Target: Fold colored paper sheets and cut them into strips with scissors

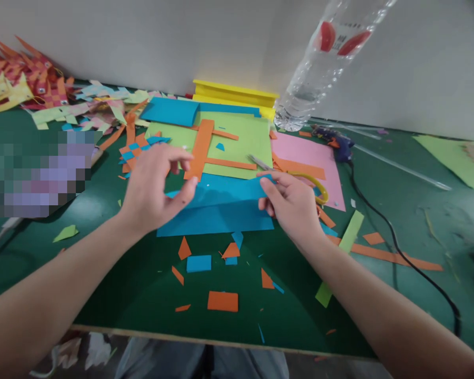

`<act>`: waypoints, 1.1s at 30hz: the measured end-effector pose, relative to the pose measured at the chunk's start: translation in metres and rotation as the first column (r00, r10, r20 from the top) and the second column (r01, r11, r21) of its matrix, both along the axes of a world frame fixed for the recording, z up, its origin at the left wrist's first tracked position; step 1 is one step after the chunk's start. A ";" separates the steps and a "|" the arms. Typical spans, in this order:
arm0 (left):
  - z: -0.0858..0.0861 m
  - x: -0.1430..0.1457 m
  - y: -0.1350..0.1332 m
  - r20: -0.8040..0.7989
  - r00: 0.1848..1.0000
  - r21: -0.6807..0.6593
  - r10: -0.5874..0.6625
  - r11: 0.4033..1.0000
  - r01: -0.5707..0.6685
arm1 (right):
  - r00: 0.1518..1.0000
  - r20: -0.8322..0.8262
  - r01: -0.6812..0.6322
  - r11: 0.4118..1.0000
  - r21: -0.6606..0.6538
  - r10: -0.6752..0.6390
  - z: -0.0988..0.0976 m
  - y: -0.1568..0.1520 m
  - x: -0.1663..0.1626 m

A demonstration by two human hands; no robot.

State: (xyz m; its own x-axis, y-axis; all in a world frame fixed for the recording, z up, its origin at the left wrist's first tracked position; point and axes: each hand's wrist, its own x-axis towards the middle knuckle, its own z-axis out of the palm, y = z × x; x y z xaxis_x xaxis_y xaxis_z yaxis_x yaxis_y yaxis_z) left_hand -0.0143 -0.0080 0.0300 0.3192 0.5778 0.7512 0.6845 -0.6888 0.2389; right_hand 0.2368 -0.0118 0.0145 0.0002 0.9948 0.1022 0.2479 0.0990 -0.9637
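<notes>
A folded sheet of blue paper (225,202) is in front of me on the green table. My right hand (290,200) pinches its upper right corner between thumb and fingers. Over the paper's left end hovers my left hand (154,184), thumb and fingers apart with nothing between them. Close to those fingertips an orange paper strip (200,150) rests on light green paper (247,134). Yellow-handled scissors (319,184) lie just beyond my right hand, partly hidden by it. A woven blue and orange paper piece (132,155) sits behind my left hand.
A clear plastic bottle (316,73) stands at the back right. Right of the scissors are pink paper (316,158) and a dark glue gun (339,145) with its cord. A blurred-out device (47,173) lies left. Paper scraps (223,301) are scattered near the table's front edge.
</notes>
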 end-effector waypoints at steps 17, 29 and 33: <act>-0.021 0.012 -0.001 -0.401 0.840 -0.309 -0.366 0.917 0.252 | 0.827 0.555 -0.057 0.969 0.240 -0.089 0.012 0.000 0.011; -0.028 0.007 0.005 -0.478 0.767 -0.362 -0.428 0.892 0.272 | 0.550 0.755 -0.116 0.863 0.492 -0.357 0.033 -0.001 0.059; -0.026 0.006 0.006 -0.456 0.776 -0.385 -0.436 0.882 0.270 | 0.490 0.831 -0.231 0.879 0.417 -0.265 0.006 0.005 0.071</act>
